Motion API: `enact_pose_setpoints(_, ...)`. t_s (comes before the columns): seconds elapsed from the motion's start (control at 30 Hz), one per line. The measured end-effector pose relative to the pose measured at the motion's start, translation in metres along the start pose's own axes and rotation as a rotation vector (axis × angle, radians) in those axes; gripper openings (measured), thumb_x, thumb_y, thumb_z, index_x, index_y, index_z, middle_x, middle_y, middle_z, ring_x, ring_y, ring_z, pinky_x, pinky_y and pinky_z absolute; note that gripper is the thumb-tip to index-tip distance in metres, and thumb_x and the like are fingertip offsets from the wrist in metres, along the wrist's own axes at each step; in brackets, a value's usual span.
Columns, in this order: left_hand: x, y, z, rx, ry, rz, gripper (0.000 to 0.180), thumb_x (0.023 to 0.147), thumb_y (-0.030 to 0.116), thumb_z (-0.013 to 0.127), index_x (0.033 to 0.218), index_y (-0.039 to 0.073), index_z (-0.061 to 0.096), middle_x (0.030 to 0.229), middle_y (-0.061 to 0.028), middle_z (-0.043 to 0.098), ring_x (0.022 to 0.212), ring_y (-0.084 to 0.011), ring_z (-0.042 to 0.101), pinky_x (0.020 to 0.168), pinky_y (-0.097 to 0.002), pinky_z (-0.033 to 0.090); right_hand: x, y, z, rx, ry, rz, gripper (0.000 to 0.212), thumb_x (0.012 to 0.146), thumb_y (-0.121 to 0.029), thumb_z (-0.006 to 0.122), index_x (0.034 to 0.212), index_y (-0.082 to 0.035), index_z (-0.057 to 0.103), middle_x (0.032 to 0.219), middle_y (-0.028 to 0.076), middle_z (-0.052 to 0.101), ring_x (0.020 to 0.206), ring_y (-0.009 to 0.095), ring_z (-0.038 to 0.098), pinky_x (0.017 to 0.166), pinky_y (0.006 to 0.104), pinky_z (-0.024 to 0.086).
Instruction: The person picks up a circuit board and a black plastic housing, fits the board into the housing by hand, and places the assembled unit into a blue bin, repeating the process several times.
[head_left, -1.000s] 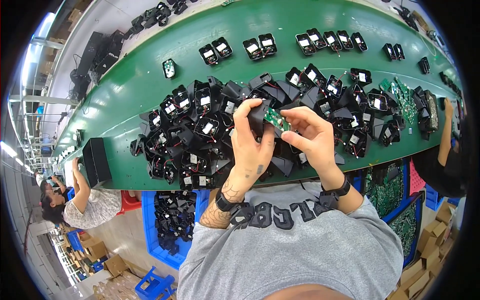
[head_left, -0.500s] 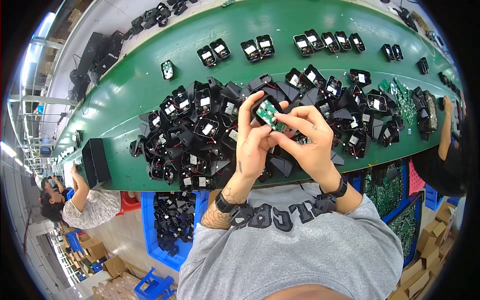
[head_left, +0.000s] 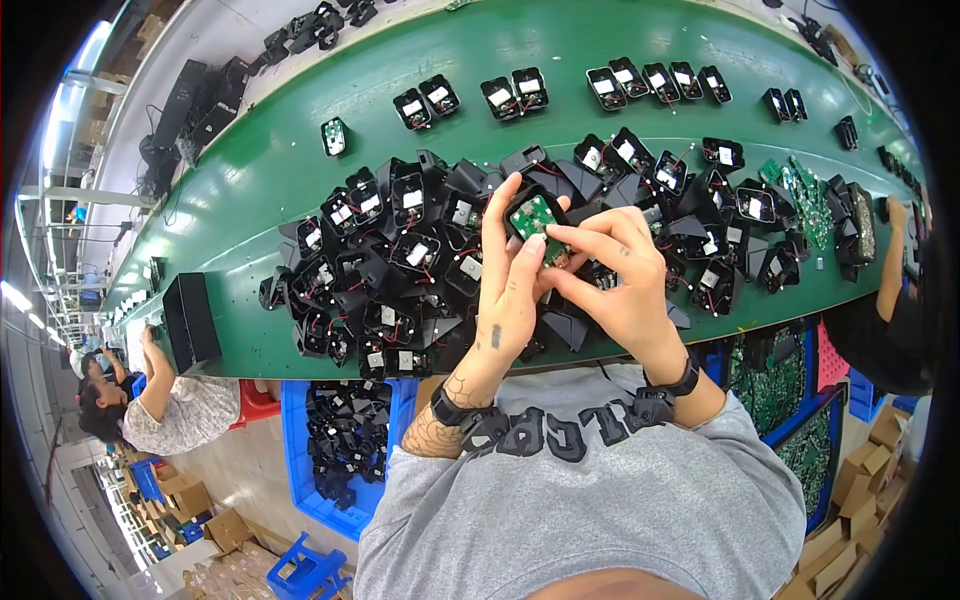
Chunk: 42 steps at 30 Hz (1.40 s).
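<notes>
My left hand (head_left: 508, 295) holds a small black plastic housing (head_left: 530, 191), its fingers along the side and its thumb over the front. Inside the housing's open face lies a green circuit board (head_left: 534, 215) with small components. My right hand (head_left: 628, 272) closes on the board's near right end, index finger on its surface and thumb lower down; what lies between those fingertips is partly hidden. Just beyond and around both hands spreads a heap of similar black housings (head_left: 412, 250), many with white parts and red and black wires.
Housings stand in small groups along the far side of the green bench (head_left: 270, 150). Loose green circuit boards (head_left: 803, 205) lie at right. A black box (head_left: 190, 318) is at left. Below the edge sits a blue crate (head_left: 300, 470) of black parts. Other people work at both sides.
My left thumb has slid up onto the circuit board. The housing has turned slightly more upright, and my right fingers remain at the board's near end.
</notes>
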<state>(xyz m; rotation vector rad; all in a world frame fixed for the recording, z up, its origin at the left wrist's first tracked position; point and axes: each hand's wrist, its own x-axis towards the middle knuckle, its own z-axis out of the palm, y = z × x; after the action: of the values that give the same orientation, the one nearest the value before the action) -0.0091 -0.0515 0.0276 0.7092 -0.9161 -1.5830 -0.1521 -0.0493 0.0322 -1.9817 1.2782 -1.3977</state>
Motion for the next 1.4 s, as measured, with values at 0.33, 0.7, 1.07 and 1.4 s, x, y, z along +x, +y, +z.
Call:
enact_pose_setpoints(0.33,-0.007,0.012,0.004,-0.021,-0.115,-0.204,0.066,0.096,0.013,0.045,0.151,0.020,0.008,0.133,-0.0158,0.045,0.119,-0.0286,0.052,0.092,-0.0464,0.052,0.007,0.006,-0.004,0.884,-0.186,0.592,0.044,0.086,-0.007,0.061,0.128,0.001,0.053,0.112,0.009,0.063,0.096,0.013,0.060,0.086,0.0272,0.047)
enact_pose_setpoints(0.7,-0.009,0.013,0.007,0.092,-0.151,-0.206,0.077,0.095,0.001,0.046,0.151,0.024,-0.001,0.129,-0.0119,0.048,0.116,-0.0231,0.053,0.091,-0.0412,0.053,0.001,0.008,0.000,0.832,-0.115,0.565,0.037,0.087,-0.003,0.059,0.124,0.000,0.056,0.100,0.007,0.065,0.089,0.010,0.059,0.081,0.0245,0.047)
enact_pose_setpoints(1.07,-0.006,0.009,0.014,0.411,-0.109,-0.233,0.053,0.096,-0.002,0.039,0.144,0.016,0.024,0.097,-0.0106,0.058,0.067,-0.0152,0.066,0.058,-0.0261,0.056,0.005,0.009,-0.008,0.796,-0.132,0.576,0.030,0.086,-0.003,0.061,0.116,-0.002,0.056,0.097,0.004,0.065,0.081,0.008,0.060,0.061,0.0191,0.046)
enact_pose_setpoints(1.4,0.030,0.101,-0.052,0.960,0.022,0.154,0.052,0.088,0.000,0.054,0.136,0.010,0.037,0.099,-0.0070,0.058,0.088,-0.0129,0.056,0.069,-0.0238,0.048,0.002,0.057,-0.148,0.133,0.423,0.429,0.035,0.086,-0.008,0.063,0.120,-0.002,0.060,0.101,0.008,0.069,0.098,0.014,0.063,0.083,0.0265,0.049)
